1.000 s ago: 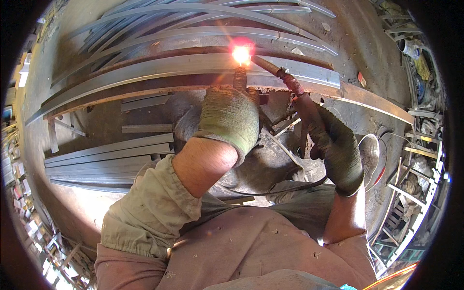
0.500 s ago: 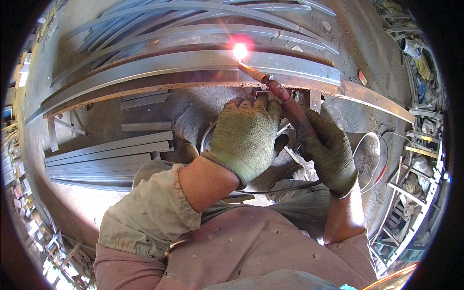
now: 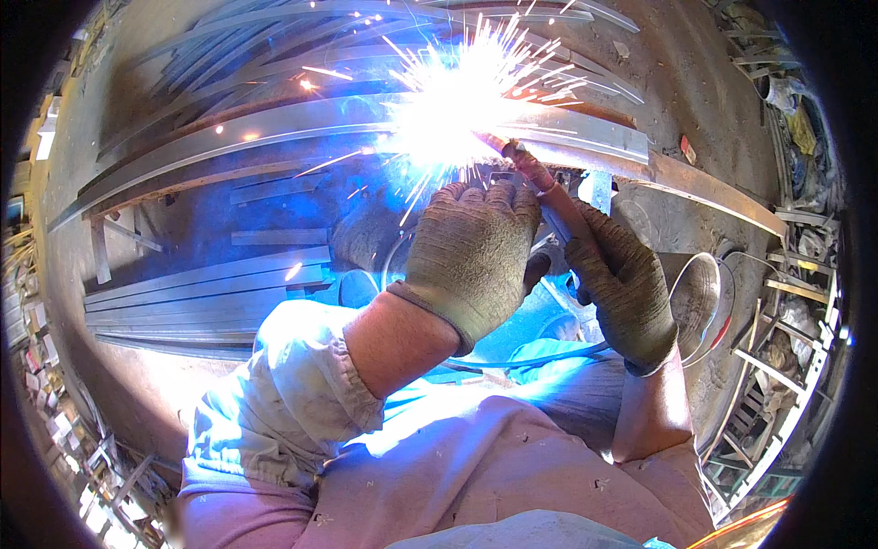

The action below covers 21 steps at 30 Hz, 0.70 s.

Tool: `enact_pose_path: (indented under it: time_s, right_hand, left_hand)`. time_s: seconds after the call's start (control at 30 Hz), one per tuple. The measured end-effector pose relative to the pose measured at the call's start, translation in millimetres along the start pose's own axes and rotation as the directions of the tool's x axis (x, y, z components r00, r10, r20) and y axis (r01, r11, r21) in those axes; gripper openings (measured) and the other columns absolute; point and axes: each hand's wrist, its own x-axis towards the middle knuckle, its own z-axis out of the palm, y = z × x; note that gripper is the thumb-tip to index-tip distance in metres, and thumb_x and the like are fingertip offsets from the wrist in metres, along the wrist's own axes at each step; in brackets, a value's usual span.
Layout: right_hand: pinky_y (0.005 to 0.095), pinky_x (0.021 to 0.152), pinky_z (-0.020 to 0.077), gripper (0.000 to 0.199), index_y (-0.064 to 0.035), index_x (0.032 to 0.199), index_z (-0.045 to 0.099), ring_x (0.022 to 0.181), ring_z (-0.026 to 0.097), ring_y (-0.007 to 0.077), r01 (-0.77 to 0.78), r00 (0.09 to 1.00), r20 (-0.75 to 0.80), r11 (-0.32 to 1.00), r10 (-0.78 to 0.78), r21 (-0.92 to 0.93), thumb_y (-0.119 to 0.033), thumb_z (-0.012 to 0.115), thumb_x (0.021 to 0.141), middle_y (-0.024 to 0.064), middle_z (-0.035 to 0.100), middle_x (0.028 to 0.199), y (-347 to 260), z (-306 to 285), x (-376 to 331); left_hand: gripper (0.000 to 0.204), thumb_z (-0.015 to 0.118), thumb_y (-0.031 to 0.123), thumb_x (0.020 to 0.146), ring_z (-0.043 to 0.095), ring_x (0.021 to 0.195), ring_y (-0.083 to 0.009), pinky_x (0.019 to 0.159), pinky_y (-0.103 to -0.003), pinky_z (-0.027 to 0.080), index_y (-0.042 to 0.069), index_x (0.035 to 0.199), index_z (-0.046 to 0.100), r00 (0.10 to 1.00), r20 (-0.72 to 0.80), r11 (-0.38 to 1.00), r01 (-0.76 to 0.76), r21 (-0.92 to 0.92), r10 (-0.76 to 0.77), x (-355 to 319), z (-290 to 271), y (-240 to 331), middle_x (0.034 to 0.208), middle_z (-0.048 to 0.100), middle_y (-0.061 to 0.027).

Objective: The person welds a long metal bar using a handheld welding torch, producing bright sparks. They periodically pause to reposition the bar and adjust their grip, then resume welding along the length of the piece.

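Note:
My gloved right hand [image 3: 631, 288] is wrapped round a welding torch [image 3: 562, 206] whose copper tip points up and left. At that tip a white-hot arc [image 3: 453, 110] throws sparks and hides part of the long grey metal profile [image 3: 302, 123] there. The profile lies along a rusty steel beam [image 3: 713, 188]. My left hand [image 3: 471, 256], also gloved, is closed, fingers bent and pressed together near the beam's near edge, just below the arc. Its fingertips and whatever they hold are hidden. A cable [image 3: 540, 357] crosses below my hands.
Long grey metal strips [image 3: 219, 59] lie on the floor beyond the beam. Cut profiles [image 3: 201, 293] are stacked at left. On the right are a rolled metal sheet [image 3: 697, 293] and a pale ladder-like frame [image 3: 773, 366] with clutter.
The small glow at the torch tip has become a large blue-white arc with flying sparks. Blue light now falls on my sleeve and clothes. My hands have barely shifted.

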Motion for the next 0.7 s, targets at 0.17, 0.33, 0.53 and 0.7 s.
enact_pose_path:
  time_s: [0.17, 0.33, 0.53, 0.7]
  right_hand:
    - [0.0259, 0.078, 0.0523, 0.046, -0.0061, 0.162, 0.068, 0.087, 0.059, 0.006, -0.014, 1.0, 0.021, 0.998, 0.015, -0.069, -0.025, 0.069, 0.121, -0.0003, 0.074, 0.104, -9.6, -0.1, 0.9]
    - [0.0264, 0.077, 0.0522, 0.045, -0.0086, 0.164, 0.067, 0.086, 0.058, 0.0064, 0.01, 1.0, 0.023, 0.998, -0.009, -0.06, -0.025, 0.067, 0.121, -0.0004, 0.074, 0.103, -7.6, 2.5, 1.4]
    - [0.0266, 0.079, 0.0536, 0.045, -0.0091, 0.164, 0.067, 0.088, 0.06, 0.0065, -0.016, 0.999, 0.029, 0.995, 0.019, -0.096, -0.024, 0.068, 0.121, 0.0003, 0.075, 0.105, -10.1, -1.8, 0.9]
    - [0.0259, 0.077, 0.0518, 0.047, -0.0092, 0.165, 0.067, 0.086, 0.058, 0.0064, 0.016, 1.0, 0.007, 0.999, -0.016, -0.028, -0.025, 0.069, 0.121, -0.0016, 0.073, 0.102, -1.3, 1.8, -0.2]
  left_hand:
    - [0.063, 0.083, 0.048, 0.096, 0.074, 0.117, -0.0434, 0.104, -0.057, 0.056, 0.002, 0.137, 0.071, 0.994, -0.11, 0.999, 0.004, 0.052, 0.001, -0.2, 4.2, -1.4, 0.127, 0.077, -0.0217]
    - [0.065, 0.083, 0.048, 0.095, 0.073, 0.119, -0.0447, 0.104, -0.057, 0.056, 0.001, 0.139, 0.071, 0.999, -0.055, 1.0, 0.004, 0.019, -0.003, -1.9, 3.0, -3.8, 0.134, 0.074, -0.0238]
    - [0.067, 0.084, 0.045, 0.095, 0.073, 0.119, -0.0451, 0.105, -0.057, 0.056, 0.0, 0.142, 0.069, 0.999, -0.051, 1.0, -0.01, 0.007, 0.011, -0.5, 4.4, -2.0, 0.135, 0.074, -0.024]
    - [0.071, 0.084, 0.045, 0.095, 0.073, 0.119, -0.0448, 0.107, -0.057, 0.055, -0.001, 0.146, 0.067, 0.999, 0.027, 0.999, 0.027, -0.02, -0.026, 0.7, -0.5, -0.6, 0.135, 0.074, -0.0249]
